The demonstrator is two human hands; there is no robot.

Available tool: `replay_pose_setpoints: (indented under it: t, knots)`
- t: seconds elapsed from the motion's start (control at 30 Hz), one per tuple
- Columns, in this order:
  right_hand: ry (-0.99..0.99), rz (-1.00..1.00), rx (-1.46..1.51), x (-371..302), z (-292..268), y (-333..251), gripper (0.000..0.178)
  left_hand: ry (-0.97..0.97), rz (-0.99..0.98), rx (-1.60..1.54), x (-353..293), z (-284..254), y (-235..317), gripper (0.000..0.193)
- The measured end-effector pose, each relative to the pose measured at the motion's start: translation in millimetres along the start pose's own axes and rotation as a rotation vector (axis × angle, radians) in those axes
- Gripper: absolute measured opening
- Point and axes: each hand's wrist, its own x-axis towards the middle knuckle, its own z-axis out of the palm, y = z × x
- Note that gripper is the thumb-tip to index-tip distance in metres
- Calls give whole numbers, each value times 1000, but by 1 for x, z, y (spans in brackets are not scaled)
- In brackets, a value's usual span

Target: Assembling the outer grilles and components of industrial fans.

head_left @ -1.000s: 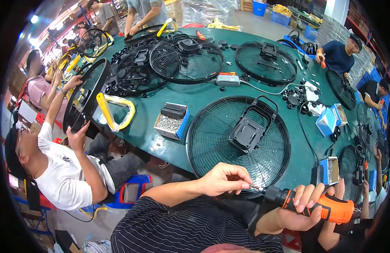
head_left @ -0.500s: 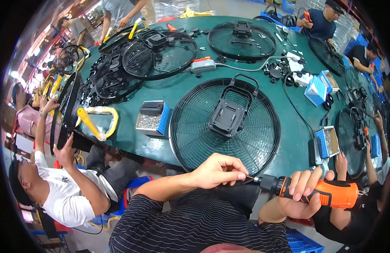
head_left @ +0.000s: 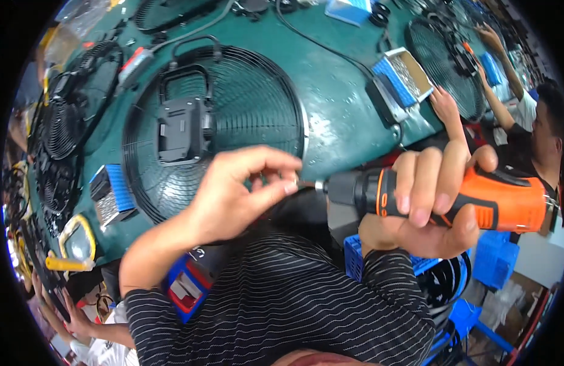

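My right hand (head_left: pixel 434 201) is wrapped round an orange and black cordless screwdriver (head_left: pixel 498 198), held level with its bit pointing left. My left hand (head_left: pixel 242 189) is closed in a pinch at the tip of the bit (head_left: pixel 306 183). Something tiny and pale shows between thumb and fingers there, too small to name. Beyond my left hand, a round black fan guard (head_left: pixel 251 91) lies flat on the green table (head_left: pixel 337 131). On the guard sits a black motor housing (head_left: pixel 183 131) with a bracket handle (head_left: pixel 187 70). Neither hand plainly touches the guard.
Boxes of small metal fasteners stand left (head_left: pixel 111 204) and right (head_left: pixel 410 70) of the guard. A yellow-handled tool (head_left: pixel 68 263) lies at the left edge. A cable (head_left: pixel 321 46) crosses the table. Another person's hand (head_left: pixel 445 104) is near the right box. More fan guards (head_left: pixel 443 67) lie around.
My view has swung to the right and closer, so the fan guard now appears further left. Both hands and the screwdriver are raised higher in view, with the left pinch still at the bit.
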Motion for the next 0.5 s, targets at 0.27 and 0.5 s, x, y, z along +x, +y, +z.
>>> replay_pose_setpoints:
  t: [0.27,0.5]
  knots:
    - [-16,98,-562,37,-40,43,43,-201,534,751,109,-15,-18,15]
    - [-38,62,-661,27,-51,93,51,-445,429,860,139,-14,-49,26]
